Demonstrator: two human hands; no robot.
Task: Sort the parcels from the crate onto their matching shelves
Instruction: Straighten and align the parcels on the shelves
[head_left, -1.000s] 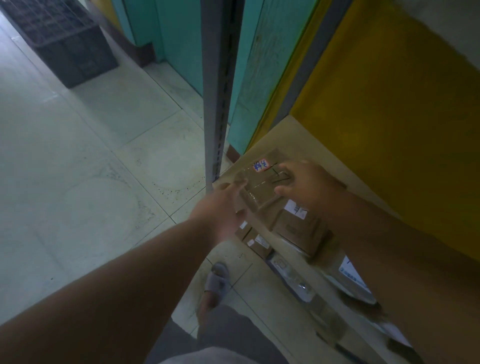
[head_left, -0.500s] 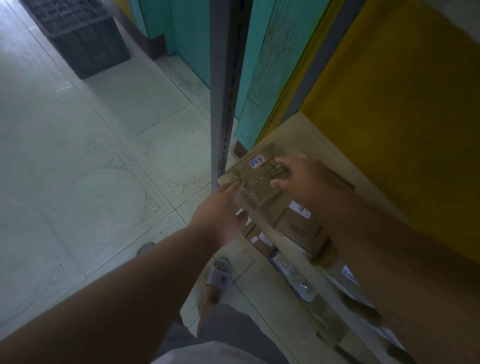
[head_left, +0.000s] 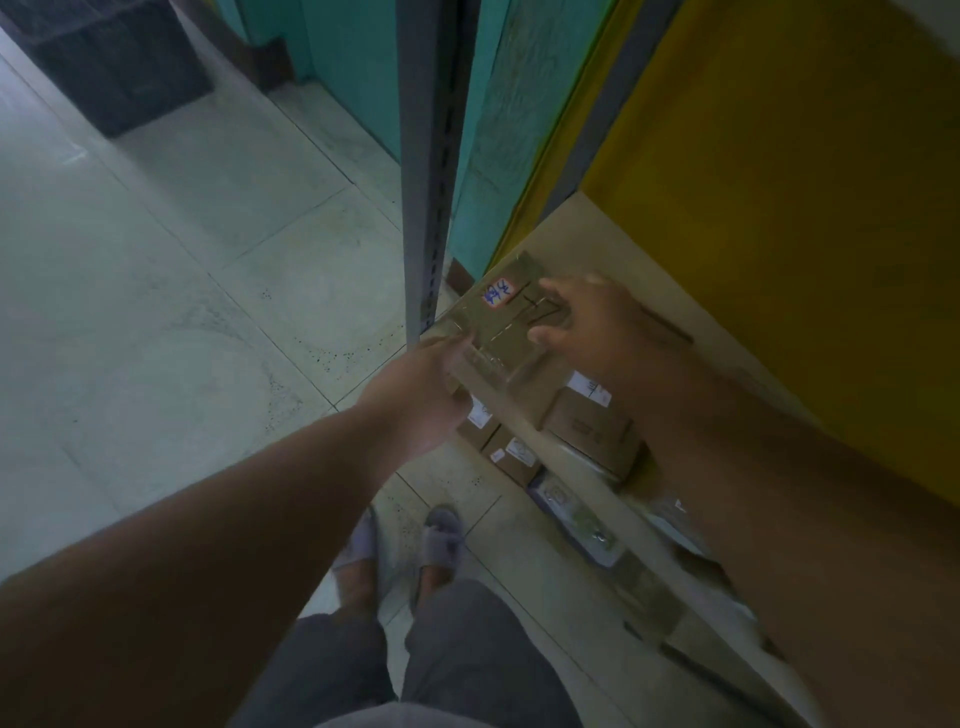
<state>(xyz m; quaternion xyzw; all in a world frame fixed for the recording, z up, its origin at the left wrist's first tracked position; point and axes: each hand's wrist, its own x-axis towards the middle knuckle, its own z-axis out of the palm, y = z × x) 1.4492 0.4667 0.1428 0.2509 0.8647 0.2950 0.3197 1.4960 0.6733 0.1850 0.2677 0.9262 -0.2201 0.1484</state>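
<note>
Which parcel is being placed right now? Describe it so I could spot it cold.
Find the grey slotted shelf post; right of its foot lies the beige shelf board. The flat brown taped cardboard parcel sits at its near-left corner, alone bearing a red-edged white sticker with blue handwriting.

Blurring along the fingers of the right hand (head_left: 587, 322), hiding part of the parcel (head_left: 498, 332) top beneath them. Covering the parcel's near corner with the left hand (head_left: 421, 400), grip unclear. Smudging the writing on the parcel's label (head_left: 497, 294) beyond reading. Cropping the dark crate (head_left: 119, 67), far left of the parcel, at the top edge. Hiding boxes (head_left: 592, 431) below the parcel behind the right forearm.
</note>
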